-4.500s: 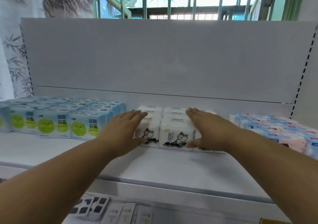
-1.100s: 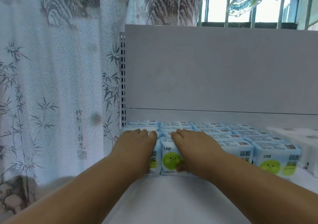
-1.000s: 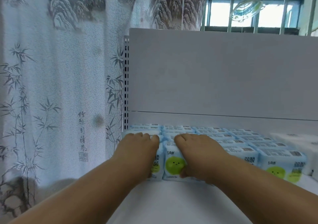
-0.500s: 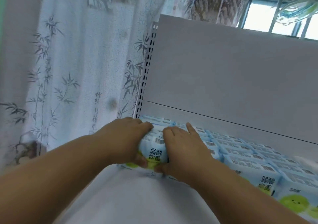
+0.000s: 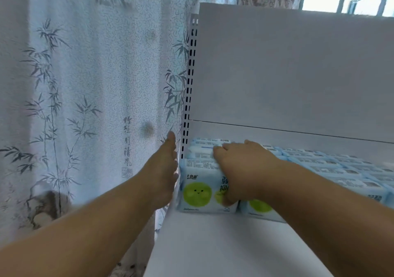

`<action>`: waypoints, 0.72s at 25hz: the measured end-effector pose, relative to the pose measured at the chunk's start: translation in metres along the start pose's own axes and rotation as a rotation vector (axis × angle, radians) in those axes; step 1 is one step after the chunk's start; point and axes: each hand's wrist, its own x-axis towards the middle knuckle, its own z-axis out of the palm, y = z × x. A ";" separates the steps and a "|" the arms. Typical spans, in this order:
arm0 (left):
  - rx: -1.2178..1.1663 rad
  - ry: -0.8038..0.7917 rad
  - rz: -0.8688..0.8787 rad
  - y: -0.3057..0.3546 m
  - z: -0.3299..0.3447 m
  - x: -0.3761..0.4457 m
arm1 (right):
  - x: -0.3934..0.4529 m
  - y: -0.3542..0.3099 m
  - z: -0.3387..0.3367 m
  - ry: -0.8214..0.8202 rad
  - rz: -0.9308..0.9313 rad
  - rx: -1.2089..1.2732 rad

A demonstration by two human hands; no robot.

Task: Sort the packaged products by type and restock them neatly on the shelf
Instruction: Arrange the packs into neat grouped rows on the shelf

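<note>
- Left hand (image 5: 163, 170): extended edge-on with fingers straight and together, flat against the left end of the pack rows at the shelf's left edge; it grips nothing
- Right hand (image 5: 241, 170): palm down over the front-left pack (image 5: 199, 189); fingers lie across its top and reach the packs behind, while the thumb curls down over the printed front face
- Both forearms are bare and reach in from the lower corners of the view
- Front-left pack: stands upright at the front left corner of the block of light-blue packs (image 5: 319, 166), touching its neighbours to the right and behind
- Count: four packs deep are discernible in the leftmost column; the rows run right out of view, so the total cannot be told
- Print on the front-left pack: a green round smiling face, large dark Chinese characters partly covered by the right hand, a small logo at top left, and "240mm" at the bottom edge; barcodes on the tops are too blurred to read
- Shelf (image 5: 213, 244): white, with a grey back panel (image 5: 287, 74) and a slotted upright (image 5: 189, 85) on the left
- Curtain (image 5: 85, 85): hangs left of the shelf, printed with bamboo, a vertical column of Chinese calligraphy and a seal
</note>
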 end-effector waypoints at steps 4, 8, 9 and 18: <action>-0.185 -0.079 -0.152 -0.003 0.020 0.012 | 0.009 -0.019 0.003 -0.022 0.058 0.112; -0.280 -0.133 -0.204 -0.007 0.016 0.028 | 0.014 -0.018 -0.003 -0.147 0.094 0.120; -0.264 -0.155 -0.204 -0.008 0.013 0.031 | 0.017 -0.016 -0.007 -0.215 0.115 0.173; -0.228 -0.175 -0.192 -0.001 0.020 0.031 | 0.068 -0.003 0.007 -0.216 0.257 0.511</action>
